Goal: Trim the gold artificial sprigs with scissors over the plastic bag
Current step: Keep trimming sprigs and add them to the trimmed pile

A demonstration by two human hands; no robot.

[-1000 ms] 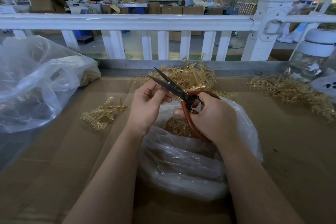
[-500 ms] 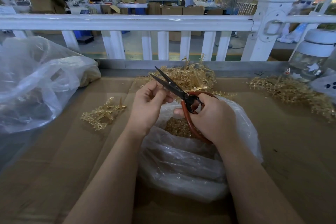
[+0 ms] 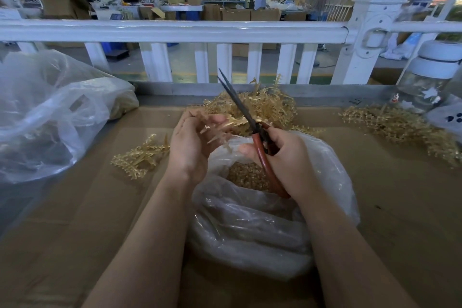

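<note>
Sprig pile (image 3: 252, 107) behind plastic bag (image 3: 250, 227), on table (image 3: 75, 232).

bare cardboard (image 3: 75, 220) l & r – sprig piles (image 3: 405, 130), railing (image 3: 175, 31) block far side

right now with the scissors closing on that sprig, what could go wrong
The left hand holds the sprig close to the scissors, so its fingers could get nicked. The cut sits near the far edge of the plastic bag, so trimmings might land on the cardboard instead.
</note>
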